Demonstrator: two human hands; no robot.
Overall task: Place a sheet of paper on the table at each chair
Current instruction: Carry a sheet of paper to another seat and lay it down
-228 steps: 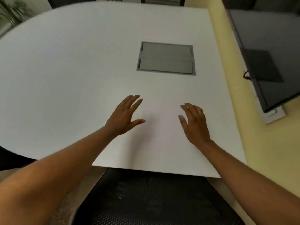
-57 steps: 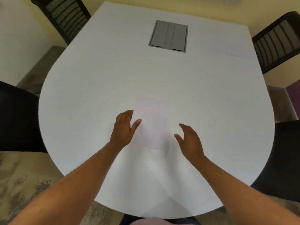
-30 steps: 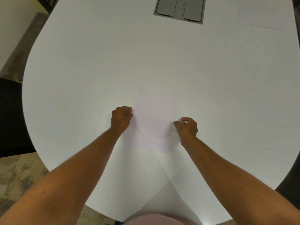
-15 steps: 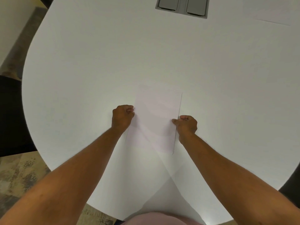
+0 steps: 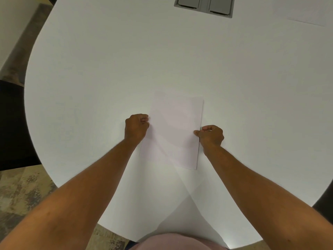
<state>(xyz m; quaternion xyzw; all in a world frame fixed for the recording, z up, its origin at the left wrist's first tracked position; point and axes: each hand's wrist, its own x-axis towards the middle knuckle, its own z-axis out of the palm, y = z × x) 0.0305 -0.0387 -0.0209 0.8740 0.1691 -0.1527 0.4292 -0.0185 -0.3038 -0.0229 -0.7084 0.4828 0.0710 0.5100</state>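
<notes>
White, rectangular and thin, the sheet of paper (image 5: 175, 130) lies on the large white rounded table (image 5: 108, 69), near the table's curved near edge and well apart from the grey rectangular cable hatch (image 5: 203, 6) set into the far part of the table top. The left hand (image 5: 136, 128) is closed into a loose fist at the sheet's left long edge, about midway along it, with the fingertips pinched on that edge. The right hand (image 5: 210, 135) is likewise closed at the sheet's right long edge, thumb and forefinger pressed together on the paper margin. The sheet spans the gap between both grips, with its short edges extending beyond the hands toward the hatch and toward the table's near edge. Whether the sheet rests flat or is slightly raised cannot be told. A second white paper sheet (image 5: 306, 15) lies on the table to the right of the hatch.
</notes>
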